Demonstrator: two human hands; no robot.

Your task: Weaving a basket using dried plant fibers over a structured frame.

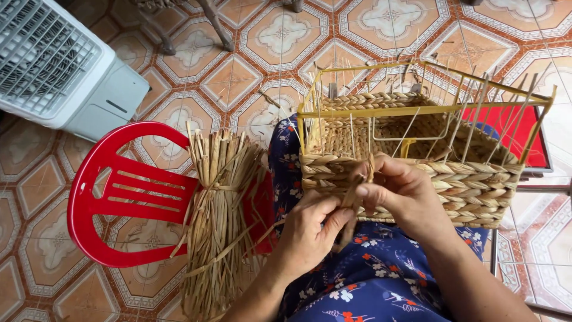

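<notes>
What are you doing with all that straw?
A person is weaving a basket that rests on their lap. Both hands work one straw strand at the basket's near wall: the left hand pinches it from below and the right hand holds it against the weave. The lower walls are woven; above them a yellow wire frame stands bare. A bundle of straw lies on a red chair beside them.

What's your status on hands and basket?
Left hand and right hand both pinch a straw strand. Half-woven basket on lap. Straw bundle alongside, nothing blocking.
</notes>
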